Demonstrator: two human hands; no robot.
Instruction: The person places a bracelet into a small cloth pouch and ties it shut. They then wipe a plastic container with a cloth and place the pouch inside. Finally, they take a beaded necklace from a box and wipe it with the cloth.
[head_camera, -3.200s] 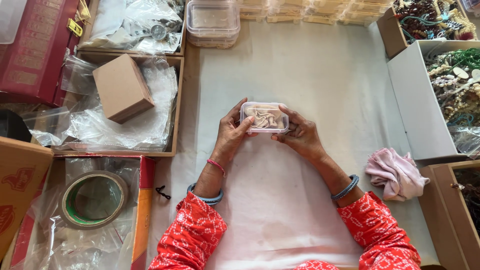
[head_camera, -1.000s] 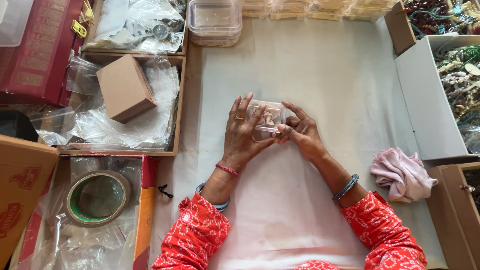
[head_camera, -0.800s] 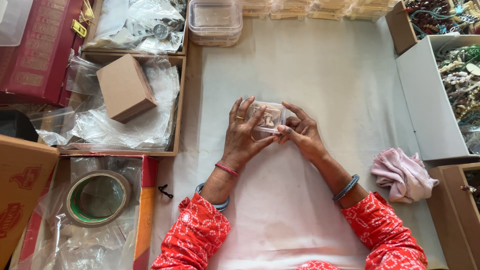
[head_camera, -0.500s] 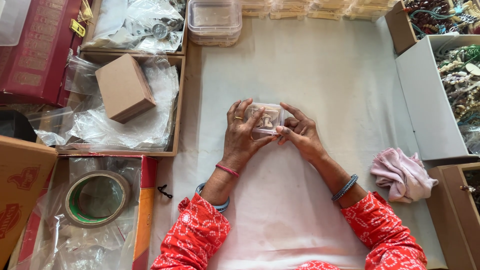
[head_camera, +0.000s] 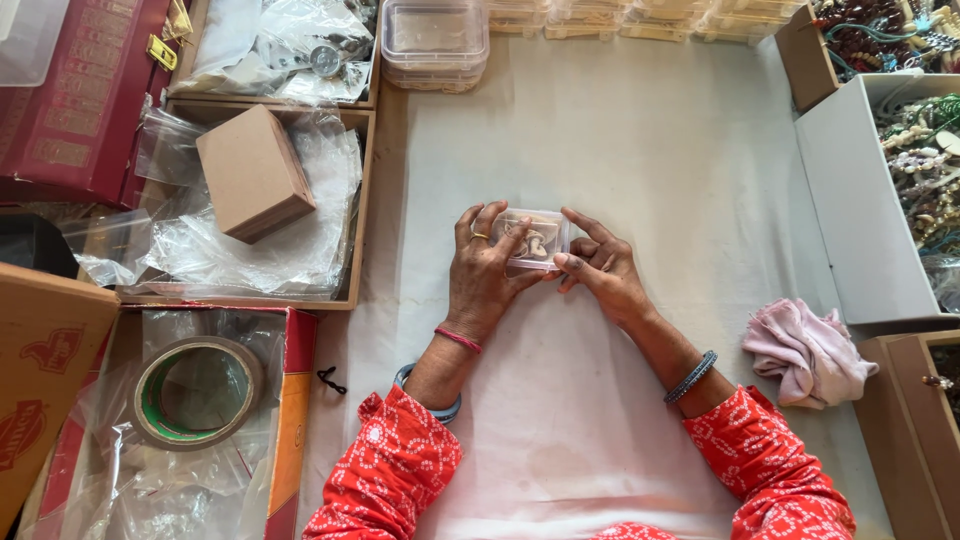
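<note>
A small clear plastic box (head_camera: 535, 239) with pale, shell-like pieces inside rests on the white cloth (head_camera: 620, 150) in the middle of the view. My left hand (head_camera: 484, 272) lies over its left side, fingers spread across the lid. My right hand (head_camera: 598, 264) grips its right end with thumb and fingers. Both sleeves are red with a white pattern, and each wrist carries a blue-grey bangle.
A stack of clear lidded boxes (head_camera: 434, 42) stands at the top. Left are a cardboard cube (head_camera: 254, 174) on plastic bags in a wooden tray and a tape roll (head_camera: 196, 392). Right are a white box of beads (head_camera: 905, 170) and a pink cloth (head_camera: 808, 353).
Over the last seconds my left hand moved from the box's left end onto its lid, fingers spread. The box has turned so less of it shows. Both hands drifted slightly downward.
</note>
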